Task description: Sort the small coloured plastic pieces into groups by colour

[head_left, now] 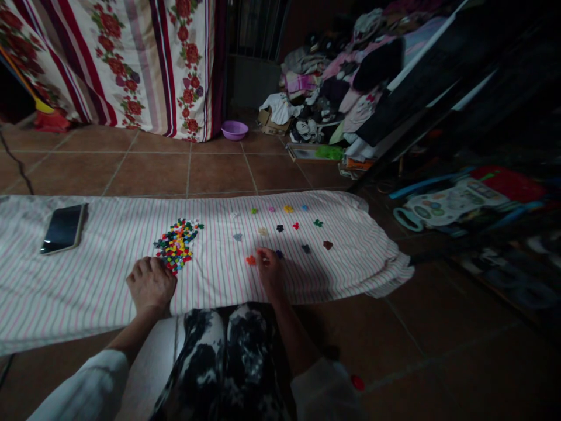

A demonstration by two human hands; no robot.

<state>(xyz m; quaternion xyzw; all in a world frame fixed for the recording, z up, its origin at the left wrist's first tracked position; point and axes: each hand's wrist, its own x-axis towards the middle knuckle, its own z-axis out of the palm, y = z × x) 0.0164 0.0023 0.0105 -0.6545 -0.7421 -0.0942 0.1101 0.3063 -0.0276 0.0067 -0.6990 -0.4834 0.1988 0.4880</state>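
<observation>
A mixed pile of small colored plastic pieces [177, 245] lies on the striped cloth [109, 234]. My left hand [151, 283] rests against the pile's lower left edge, fingers curled inward and their tips hidden. Beside a small orange cluster [250, 260], my right hand [270, 273] holds thumb and fingers together in a pinch; anything between them is too small to make out. Just behind that hand a dark blue cluster [279, 254] is partly covered. Several single-color groups spread beyond, among them yellow [288, 208], red [295, 225], brown [328, 245] and green [318, 223].
A phone [63, 228] lies at the cloth's left. Past the far edge are a floral curtain [144, 70], a purple basin [234, 130] and heaped clothes [337, 88] on a tiled floor. A dark slanted frame [377, 166] stands at right.
</observation>
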